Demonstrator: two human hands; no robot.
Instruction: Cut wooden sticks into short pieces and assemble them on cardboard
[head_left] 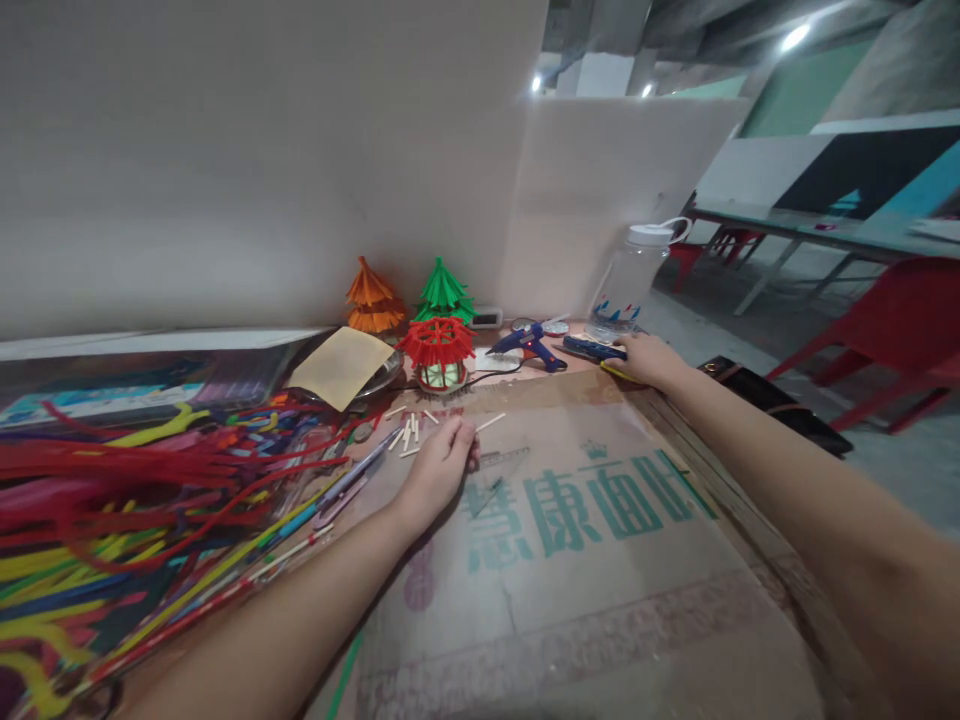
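Observation:
My left hand (442, 465) is closed over the cardboard sheet (585, 620), pinching a thin pale wooden stick (491, 423) that points up to the right. Several short sticks (409, 432) lie just beyond its knuckles. Beneath and beside this hand is a clear set square (504, 470). At the table's far right edge, my right hand (649, 358) curls its fingers at the end of a dark blue tool (592, 348), which looks like pliers. A yellow piece (619, 373) shows under that hand. Left of the tool stands a blue glue gun (529, 345) with a red light.
Red, green and orange pipe-cleaner houses (442, 345) stand by the white partition (262, 170). A clear bottle (626, 280) is behind my right hand. Colourful pipe cleaners (112, 500) spread across the left, beside pens (360, 468) and a sandpaper-like square (341, 367). Red chairs (892, 320) stand right.

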